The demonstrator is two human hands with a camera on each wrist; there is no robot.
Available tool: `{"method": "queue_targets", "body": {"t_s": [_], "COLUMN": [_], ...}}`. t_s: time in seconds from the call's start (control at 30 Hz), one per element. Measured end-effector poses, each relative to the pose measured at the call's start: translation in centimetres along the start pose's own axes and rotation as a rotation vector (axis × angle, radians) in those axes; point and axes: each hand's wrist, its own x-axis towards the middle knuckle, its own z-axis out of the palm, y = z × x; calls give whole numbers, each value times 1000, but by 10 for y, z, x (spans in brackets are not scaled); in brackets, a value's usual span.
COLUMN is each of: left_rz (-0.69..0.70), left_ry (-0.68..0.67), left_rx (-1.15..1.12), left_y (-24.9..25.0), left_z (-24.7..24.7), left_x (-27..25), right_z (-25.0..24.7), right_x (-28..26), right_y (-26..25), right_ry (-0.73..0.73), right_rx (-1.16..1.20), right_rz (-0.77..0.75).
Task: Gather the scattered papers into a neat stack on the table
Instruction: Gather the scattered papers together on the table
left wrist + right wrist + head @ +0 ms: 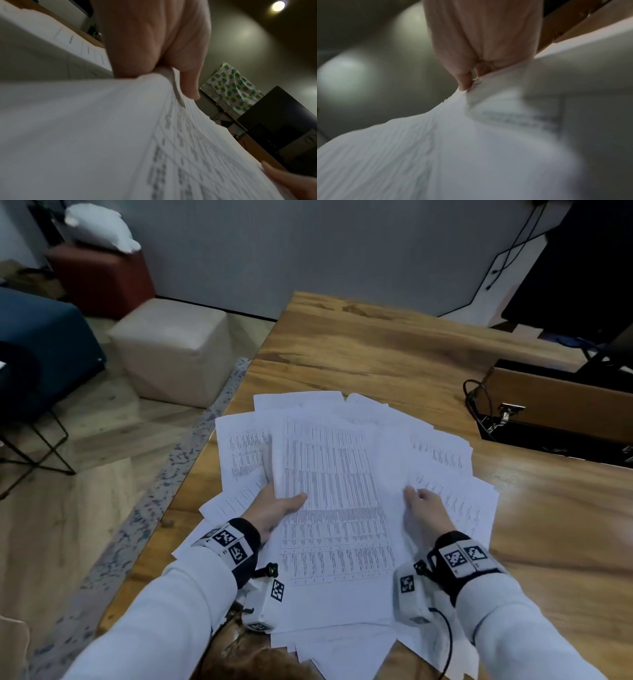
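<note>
Several white printed papers (239, 453) lie fanned out on the wooden table (394, 354). On top, a bundle of sheets (335, 501) with dense table print is held between both hands. My left hand (277, 508) grips the bundle's left edge, thumb on top and fingers underneath; the left wrist view shows the thumb (188, 86) clamped over the paper bundle (85, 135). My right hand (421, 505) pinches the bundle's right edge; in the blurred right wrist view the fingers (465, 81) close on a paper edge (488, 121). More sheets (462, 481) spread out right of it.
A brown box (561, 402) with black cables stands on the table at the right, with a dark monitor (582, 268) behind it. Left of the table are a beige cube stool (171, 350), a red stool (102, 278) and a blue seat (41, 347). The table's left edge runs close to the papers.
</note>
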Motion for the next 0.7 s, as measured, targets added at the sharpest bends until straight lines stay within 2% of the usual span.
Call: {"method": "queue_targets", "body": {"t_s": [0.1,0.17,0.23,0.3,0.37,0.43,0.5,0.57,0.6,0.7], "left_rz": [87,122,149,143,100,69,92,95,80,26], "left_ry": [28,99,150,158,149,151,210,346,371,276], "left_rx": [74,86,92,91,81,122,300,728,905,1043], "left_y": [-3,-4,-4,-1,2,6,10,13,15,15], "left_z": [4,4,-1,-10,-22,-30,-31,-27,-25,-20], "left_x": [1,1,2,4,7,10,11,13,12,8], "right_z": [18,17,5,-12,-32,-46,-48,-42,-36,-18], "right_x": [-17,-19,-17,-6,4,7,6,4,3,-1], "right_y": [-6,-6,-2,9,23,33,38,36,33,23], "right_ry": [-133,-147,-37,148,284,284,209,140,111,38], "right_rx": [56,62,21,-180,-418,-487,-541,-621,-665,-744], "right_rz": [51,17,-36,-29,135,311,336,256,206,97]}}
